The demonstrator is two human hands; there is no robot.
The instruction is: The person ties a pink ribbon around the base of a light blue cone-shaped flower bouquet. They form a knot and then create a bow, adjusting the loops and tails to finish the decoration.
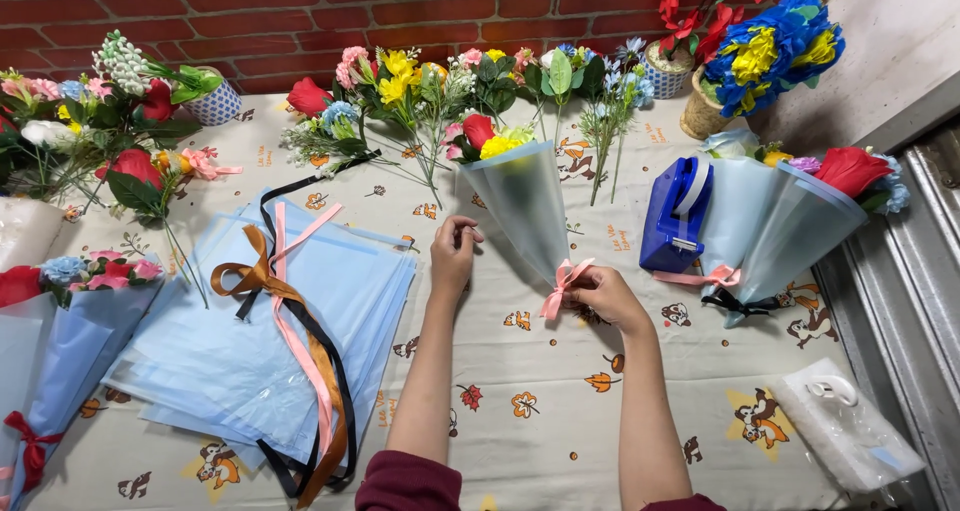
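A small bouquet wrapped in a pale blue paper cone lies on the table, with red and yellow flowers at its top. A pink ribbon bow is tied around its narrow base. My right hand grips the base beside the bow. My left hand hovers just left of the cone, its fingers pinched together, and I cannot tell whether anything is in them.
A stack of pale blue wrapping sheets with brown, pink and black ribbons lies at left. Loose artificial flowers line the back. Finished bouquets and a blue tape dispenser sit at right, another wrapped bouquet far left.
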